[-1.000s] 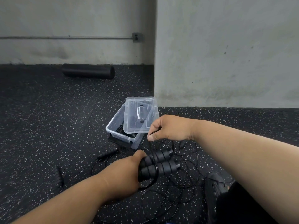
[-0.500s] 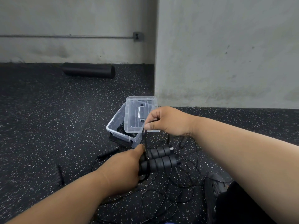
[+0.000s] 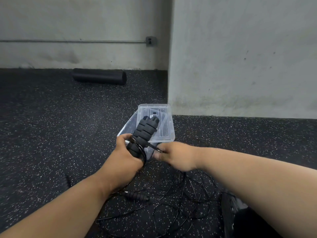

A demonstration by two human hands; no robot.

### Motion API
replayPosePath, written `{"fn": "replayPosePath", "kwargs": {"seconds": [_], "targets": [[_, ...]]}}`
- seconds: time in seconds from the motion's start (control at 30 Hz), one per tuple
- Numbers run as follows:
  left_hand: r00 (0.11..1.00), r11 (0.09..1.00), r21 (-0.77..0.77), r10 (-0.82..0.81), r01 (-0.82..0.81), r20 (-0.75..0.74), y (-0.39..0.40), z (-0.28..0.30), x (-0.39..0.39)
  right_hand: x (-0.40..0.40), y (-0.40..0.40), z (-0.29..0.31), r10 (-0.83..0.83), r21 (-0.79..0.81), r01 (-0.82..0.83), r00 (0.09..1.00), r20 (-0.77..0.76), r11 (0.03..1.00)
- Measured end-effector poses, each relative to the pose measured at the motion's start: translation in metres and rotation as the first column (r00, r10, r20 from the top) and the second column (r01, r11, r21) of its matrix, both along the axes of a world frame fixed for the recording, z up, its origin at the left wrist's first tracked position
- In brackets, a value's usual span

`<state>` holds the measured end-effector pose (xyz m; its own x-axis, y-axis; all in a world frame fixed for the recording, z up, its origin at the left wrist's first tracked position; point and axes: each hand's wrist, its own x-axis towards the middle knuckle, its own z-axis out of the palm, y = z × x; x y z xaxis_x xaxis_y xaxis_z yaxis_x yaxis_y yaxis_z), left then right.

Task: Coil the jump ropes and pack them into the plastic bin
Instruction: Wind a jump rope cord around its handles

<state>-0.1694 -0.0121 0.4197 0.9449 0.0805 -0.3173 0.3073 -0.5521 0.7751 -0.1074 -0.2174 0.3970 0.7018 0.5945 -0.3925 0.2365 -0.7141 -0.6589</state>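
Black foam handles point(image 3: 145, 129), two side by side, are gripped low in the left hand point(image 3: 126, 158), fingers curled round them, tips pointing up and away in front of the clear plastic bin point(image 3: 127, 127). Right hand point(image 3: 173, 156) pinches the thin black cord point(image 3: 152, 146) just beside the handles, pulled taut; a few turns are already looped round the handle bases.

Risks, as I read it:
- Cord is thin and springy. If the right-hand pinch goes slack, the wraps will likely loosen and slide off the handle ends.
- The rest of the cord lies in a loose tangle on the floor point(image 3: 51, 134) below the arms, mixed with another handle point(image 3: 137, 196) and its rope. Pulling more in could drag that one along or knot the two.
- Lid point(image 3: 164, 124) rests askew over the bin, so the opening is partly covered. Can't tell how much room is left inside; the bundle may snag on the lid going in.

Foam roller point(image 3: 99, 76) by the far wall, well apart.
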Motion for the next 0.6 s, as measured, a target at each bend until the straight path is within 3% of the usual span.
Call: {"fn": "replayPosePath", "kwargs": {"seconds": [0.1,0.3,0.47,0.6], "targets": [[0.998,0.998,-0.022,0.052,-0.053,-0.016,0.004,-0.004,0.005,-0.020,0.015,0.003,0.036,0.018,-0.037,0.998,0.045,0.999],[0.993,0.990,0.138,-0.058,0.043,0.107,-0.006,-0.008,-0.004,-0.015,0.015,0.004,-0.103,0.033,0.099,0.981,0.167,0.995],[0.994,0.997,0.047,-0.059,0.054,0.096,-0.005,-0.006,-0.005,-0.009,0.007,0.012,-0.070,0.048,0.060,0.967,0.244,0.997],[0.987,0.994,0.005,-0.108,0.108,0.116,-0.005,-0.007,-0.006,-0.007,0.003,0.019,0.065,0.010,-0.073,0.939,0.337,0.997]]}}
